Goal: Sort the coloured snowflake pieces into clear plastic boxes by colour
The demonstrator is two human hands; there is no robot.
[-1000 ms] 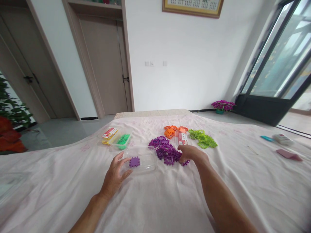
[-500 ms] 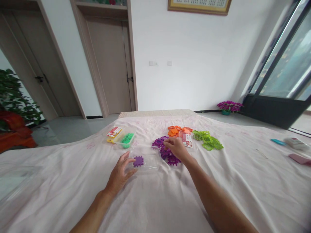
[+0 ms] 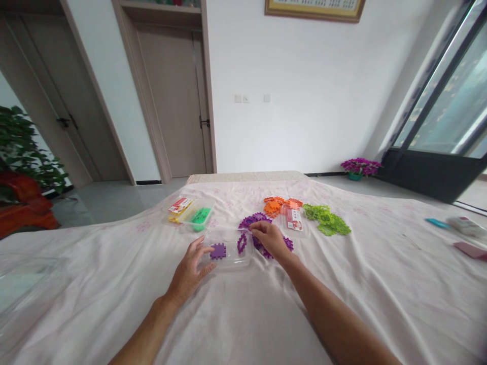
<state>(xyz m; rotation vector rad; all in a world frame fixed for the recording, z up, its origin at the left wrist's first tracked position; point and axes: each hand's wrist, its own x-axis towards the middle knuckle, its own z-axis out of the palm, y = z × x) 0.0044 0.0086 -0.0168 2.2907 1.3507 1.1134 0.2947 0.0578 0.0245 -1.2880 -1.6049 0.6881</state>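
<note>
My left hand (image 3: 192, 267) holds the left end of a clear plastic box (image 3: 231, 261), its index finger reaching over the rim. A purple toothed square puzzle piece (image 3: 218, 251) lies inside the box near that finger. Toward the box's right end, a purple openwork piece (image 3: 242, 243) stands tilted, just below the fingertips of my right hand (image 3: 269, 239). The right fingers are pinched together above the right rim; what they hold, if anything, is hidden. Behind and under that hand lies a heap of purple puzzle pieces (image 3: 255, 219), partly covered by it.
A clear box with green pieces (image 3: 201, 217) and a labelled lid over yellow pieces (image 3: 174, 219) sits at back left. Orange pieces (image 3: 273, 207), a labelled lid (image 3: 294, 220) and lime-green pieces (image 3: 327, 222) lie at back right. A large clear container (image 3: 26, 284) is at far left.
My right hand has moved from the purple heap slightly left and down toward the box. A purple openwork piece now shows in the box's right part. My left hand has stayed in place.
</note>
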